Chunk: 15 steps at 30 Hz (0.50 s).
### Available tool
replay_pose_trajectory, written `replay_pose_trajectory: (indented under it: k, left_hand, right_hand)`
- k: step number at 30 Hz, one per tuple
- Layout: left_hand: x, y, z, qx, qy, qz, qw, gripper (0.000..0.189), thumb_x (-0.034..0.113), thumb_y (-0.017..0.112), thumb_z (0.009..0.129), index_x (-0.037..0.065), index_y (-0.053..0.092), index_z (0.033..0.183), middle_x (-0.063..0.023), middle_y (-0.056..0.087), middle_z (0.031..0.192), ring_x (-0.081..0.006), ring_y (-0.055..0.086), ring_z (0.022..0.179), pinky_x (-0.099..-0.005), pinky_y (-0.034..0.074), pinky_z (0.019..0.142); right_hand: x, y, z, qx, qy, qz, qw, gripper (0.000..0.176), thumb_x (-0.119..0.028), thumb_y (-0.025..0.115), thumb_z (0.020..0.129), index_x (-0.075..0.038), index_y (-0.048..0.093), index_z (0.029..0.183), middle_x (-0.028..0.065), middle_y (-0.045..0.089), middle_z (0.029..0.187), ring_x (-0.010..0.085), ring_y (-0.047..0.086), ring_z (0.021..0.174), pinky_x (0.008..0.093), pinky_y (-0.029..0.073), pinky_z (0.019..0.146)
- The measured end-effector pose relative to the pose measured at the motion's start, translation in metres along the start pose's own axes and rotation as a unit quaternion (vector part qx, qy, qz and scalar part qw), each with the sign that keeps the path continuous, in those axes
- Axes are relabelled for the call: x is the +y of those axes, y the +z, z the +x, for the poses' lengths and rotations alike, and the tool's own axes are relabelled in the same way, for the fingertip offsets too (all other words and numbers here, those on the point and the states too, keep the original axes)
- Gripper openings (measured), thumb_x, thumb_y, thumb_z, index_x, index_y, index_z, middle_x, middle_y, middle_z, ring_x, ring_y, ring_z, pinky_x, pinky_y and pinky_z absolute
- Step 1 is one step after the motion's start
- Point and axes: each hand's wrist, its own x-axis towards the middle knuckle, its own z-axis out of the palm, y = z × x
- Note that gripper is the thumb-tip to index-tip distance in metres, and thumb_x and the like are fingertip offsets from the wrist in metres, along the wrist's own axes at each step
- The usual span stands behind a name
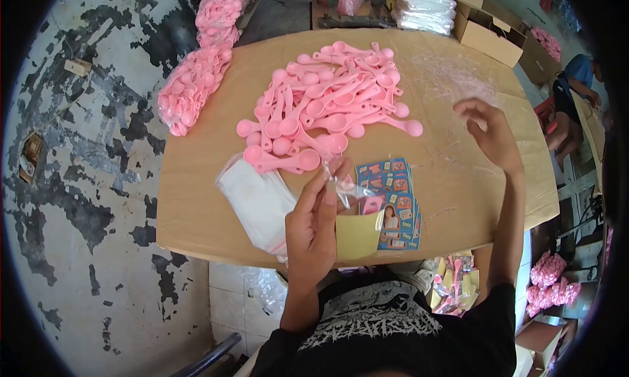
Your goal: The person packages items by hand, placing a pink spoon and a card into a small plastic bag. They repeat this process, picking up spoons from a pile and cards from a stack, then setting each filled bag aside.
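Observation:
My left hand (313, 223) is closed on a clear plastic bag (347, 190), pinched near its upper end. A yellowish card (358, 236) and something pink show in or behind the bag; which one cannot be made out. My right hand (488, 133) is raised over the right side of the table, fingers curved and apart, holding nothing. A heap of pink spoons (327, 102) lies beyond my left hand. Blue printed cards (400, 213) are fanned out just right of the bag. A stack of white bags (252, 203) lies to the left.
The brown-covered table (196, 200) holds thin clear strips (458, 79) at right. Bagged pink spoons (196, 82) are at the left edge. Wrapped packs (424, 9) and a cardboard box (488, 36) stand behind. Another person (576, 82) sits at far right. Packed items (455, 282) lie below.

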Motion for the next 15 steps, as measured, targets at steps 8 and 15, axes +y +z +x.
replay_pose_trajectory:
  k: [8,15]
  left_hand:
    - [0.001,-0.001,-0.003,0.003,0.030,-0.016,0.999,0.038,0.007,0.035,0.102,-0.006,0.038,0.138,-0.0237,0.046,0.138,-0.0236,0.049,0.125,-0.0337,0.051,0.095]
    - [0.006,0.004,-0.004,0.017,-0.020,-0.007,1.000,0.038,0.006,0.035,0.102,-0.006,0.038,0.138,-0.0238,0.045,0.139,-0.0257,0.050,0.124,-0.0346,0.050,0.096]
  right_hand:
    - [-0.007,-0.008,-0.006,0.005,-0.012,-0.008,1.000,0.033,0.006,0.056,0.084,0.002,0.059,0.117,0.0144,0.061,0.122,0.0158,0.062,0.103,0.0282,0.049,0.083]
    - [-0.065,-0.005,-0.033,-0.184,0.046,0.154,0.970,0.021,-0.003,0.056,0.089,0.000,0.064,0.109,0.0090,0.069,0.093,0.0162,0.067,0.089,0.0275,0.051,0.081]
